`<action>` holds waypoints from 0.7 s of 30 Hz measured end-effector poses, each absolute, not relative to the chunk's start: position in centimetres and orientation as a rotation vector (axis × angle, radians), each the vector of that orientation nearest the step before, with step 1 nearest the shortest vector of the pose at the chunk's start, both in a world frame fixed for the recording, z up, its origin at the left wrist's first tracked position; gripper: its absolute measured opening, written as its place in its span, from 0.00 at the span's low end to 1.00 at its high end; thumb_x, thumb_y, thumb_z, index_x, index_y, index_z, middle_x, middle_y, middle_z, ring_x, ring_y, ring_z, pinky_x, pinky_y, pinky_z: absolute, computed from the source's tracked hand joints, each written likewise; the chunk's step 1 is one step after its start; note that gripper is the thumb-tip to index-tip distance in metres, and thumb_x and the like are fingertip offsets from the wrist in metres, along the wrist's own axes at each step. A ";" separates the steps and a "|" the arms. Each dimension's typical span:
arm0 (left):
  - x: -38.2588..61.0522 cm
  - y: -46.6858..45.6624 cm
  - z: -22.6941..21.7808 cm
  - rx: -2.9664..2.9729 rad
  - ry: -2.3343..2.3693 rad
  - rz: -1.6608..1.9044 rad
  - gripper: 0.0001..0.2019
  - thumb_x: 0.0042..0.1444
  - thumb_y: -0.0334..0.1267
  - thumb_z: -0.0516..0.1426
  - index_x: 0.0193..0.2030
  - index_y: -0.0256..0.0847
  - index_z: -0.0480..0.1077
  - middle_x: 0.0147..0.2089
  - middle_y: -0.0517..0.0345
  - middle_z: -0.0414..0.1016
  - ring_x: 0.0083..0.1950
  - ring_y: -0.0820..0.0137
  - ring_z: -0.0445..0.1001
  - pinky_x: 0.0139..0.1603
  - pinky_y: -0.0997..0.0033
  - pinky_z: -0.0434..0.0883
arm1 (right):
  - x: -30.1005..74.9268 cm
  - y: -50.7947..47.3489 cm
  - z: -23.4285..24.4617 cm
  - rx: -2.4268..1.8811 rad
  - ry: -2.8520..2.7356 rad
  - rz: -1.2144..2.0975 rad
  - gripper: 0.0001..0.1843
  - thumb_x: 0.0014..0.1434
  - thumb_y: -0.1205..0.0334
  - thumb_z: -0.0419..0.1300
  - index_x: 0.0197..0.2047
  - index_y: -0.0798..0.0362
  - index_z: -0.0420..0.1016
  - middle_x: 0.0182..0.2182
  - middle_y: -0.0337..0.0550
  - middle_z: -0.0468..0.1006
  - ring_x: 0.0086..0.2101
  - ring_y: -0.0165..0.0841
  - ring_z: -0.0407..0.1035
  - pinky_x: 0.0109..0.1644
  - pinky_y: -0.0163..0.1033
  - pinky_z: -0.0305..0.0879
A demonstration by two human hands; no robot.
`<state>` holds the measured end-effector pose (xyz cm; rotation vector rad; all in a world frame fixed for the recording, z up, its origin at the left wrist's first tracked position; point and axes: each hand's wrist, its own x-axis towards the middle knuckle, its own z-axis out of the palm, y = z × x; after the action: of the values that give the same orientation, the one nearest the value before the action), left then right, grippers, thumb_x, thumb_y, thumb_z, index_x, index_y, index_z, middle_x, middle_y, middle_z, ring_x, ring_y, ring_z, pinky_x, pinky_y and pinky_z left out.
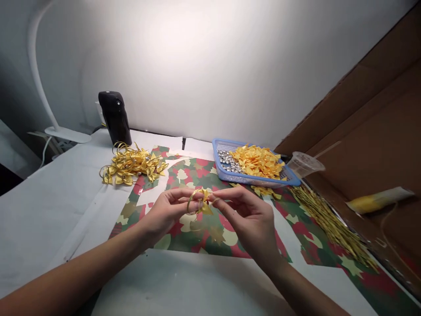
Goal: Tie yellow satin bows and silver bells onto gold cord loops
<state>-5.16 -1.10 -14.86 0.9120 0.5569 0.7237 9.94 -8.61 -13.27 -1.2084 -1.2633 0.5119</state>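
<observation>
Between my two hands, over the patterned sheet, is a yellow ribbon bow [206, 208] with a thin gold twist tie curled into a loop beside it. My left hand [173, 208] is closed, its thumb and index finger pinching the bow and the gold tie from the left. From the right, my right hand [251, 215] is closed too, thumb and fingertips on the gold tie at the bow's centre. The fingertips partly cover the bow's middle, so the knot is hard to make out.
A pile of tied yellow bows [133, 164] lies at left, near a black bottle-shaped object [115, 116]. A blue basket [256, 179] holds yellow bows and silver bells. Gold ties [332, 224], a plastic cup [304, 164] and cardboard [371, 109] are at right; a lamp [36, 70] stands left.
</observation>
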 end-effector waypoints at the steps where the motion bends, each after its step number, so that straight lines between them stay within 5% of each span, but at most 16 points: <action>1: -5.1 -1.0 -14.8 0.887 0.593 0.724 0.10 0.34 0.35 0.71 0.27 0.41 0.80 0.28 0.60 0.78 0.32 0.75 0.72 0.38 0.75 0.67 | 10.1 -8.2 -13.4 -1.205 -1.235 0.595 0.02 0.52 0.66 0.65 0.31 0.49 0.79 0.28 0.37 0.81 0.30 0.30 0.76 0.35 0.35 0.76; 8: -4.7 -1.0 -14.5 0.808 0.748 0.709 0.13 0.31 0.33 0.73 0.27 0.39 0.79 0.26 0.61 0.78 0.30 0.76 0.74 0.35 0.79 0.69 | 10.8 -7.1 -14.9 -1.109 -1.003 0.970 0.05 0.48 0.58 0.69 0.28 0.49 0.80 0.26 0.38 0.79 0.30 0.31 0.75 0.35 0.36 0.76; 21: -4.7 -1.1 -15.0 0.795 0.801 0.624 0.12 0.33 0.34 0.72 0.28 0.39 0.79 0.28 0.61 0.78 0.30 0.76 0.74 0.33 0.81 0.71 | 11.1 -7.5 -15.3 -1.080 -0.951 0.974 0.04 0.49 0.60 0.68 0.28 0.51 0.78 0.24 0.37 0.79 0.28 0.28 0.75 0.34 0.32 0.74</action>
<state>-4.70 -1.13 -15.00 0.7946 0.8010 0.6244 11.10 -7.53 -15.35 -1.0798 -0.9508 0.9745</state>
